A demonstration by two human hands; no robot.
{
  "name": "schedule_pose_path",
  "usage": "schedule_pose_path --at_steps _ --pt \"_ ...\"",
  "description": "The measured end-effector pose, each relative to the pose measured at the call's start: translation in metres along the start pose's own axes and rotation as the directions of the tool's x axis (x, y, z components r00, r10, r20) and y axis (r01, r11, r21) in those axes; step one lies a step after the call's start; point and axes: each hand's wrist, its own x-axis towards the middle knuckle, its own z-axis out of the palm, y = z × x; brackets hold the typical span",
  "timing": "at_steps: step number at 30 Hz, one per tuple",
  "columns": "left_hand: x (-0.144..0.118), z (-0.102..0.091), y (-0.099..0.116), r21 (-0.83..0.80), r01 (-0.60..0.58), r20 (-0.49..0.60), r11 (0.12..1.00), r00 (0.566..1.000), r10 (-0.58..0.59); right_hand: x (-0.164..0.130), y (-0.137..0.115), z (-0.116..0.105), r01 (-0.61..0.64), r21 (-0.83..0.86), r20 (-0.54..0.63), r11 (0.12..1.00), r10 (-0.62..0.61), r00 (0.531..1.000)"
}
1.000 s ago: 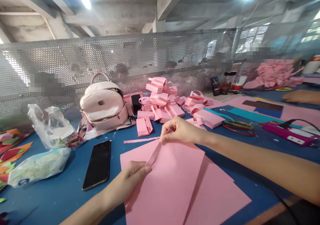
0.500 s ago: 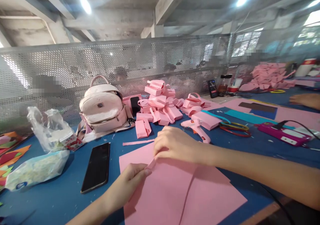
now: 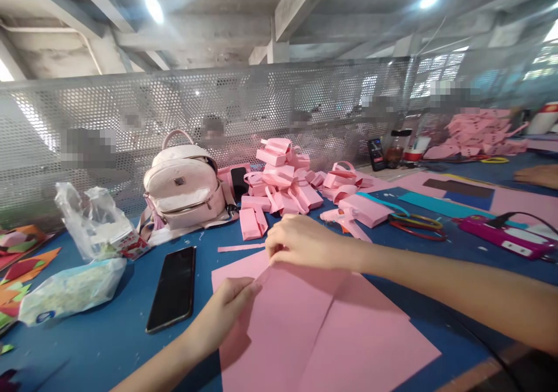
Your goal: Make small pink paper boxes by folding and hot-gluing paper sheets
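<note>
Both hands meet over the pink sheets [image 3: 322,328] flat on the blue worktop [image 3: 108,345]: left hand [image 3: 231,305] and right hand [image 3: 300,242] each pinch an end of a short pink strip [image 3: 263,276], grips narrow, keeping it taut. Phone [image 3: 172,287] lies just left.

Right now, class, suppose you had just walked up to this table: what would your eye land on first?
The big pink sheets in front, where the left hand and right hand pinch a strip between them. Behind them a heap of pink boxes rises against the mesh wall, beside a pale backpack. A black phone lies left of the sheets.
</note>
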Motion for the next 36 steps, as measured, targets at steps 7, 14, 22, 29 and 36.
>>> schedule_pose_path --at_steps 7,14,22,29,36 --pt "-0.003 -0.001 0.006 0.078 -0.036 0.006 0.996 0.999 0.036 -0.009 0.021 -0.007 -0.066 0.159 0.089 0.985 0.052 0.995" --pt "-0.008 0.005 0.004 0.132 -0.017 0.013 0.991 1.0 0.015 -0.006 0.005 0.006 -0.08 0.283 0.172 0.956 0.032 0.985" --pt "-0.005 -0.001 0.01 0.101 0.005 0.103 0.995 0.995 -0.015 -0.018 0.041 0.004 -0.153 0.407 0.233 0.9 0.059 0.971" --pt "-0.004 -0.007 0.013 0.172 -0.013 0.153 0.985 0.988 -0.014 -0.047 0.066 -0.012 -0.239 0.427 0.272 0.872 0.128 0.954" --pt "0.0 -0.016 0.012 0.195 -0.01 0.181 0.981 0.983 -0.026 -0.071 0.091 -0.017 -0.274 0.391 0.242 0.879 0.189 0.952"
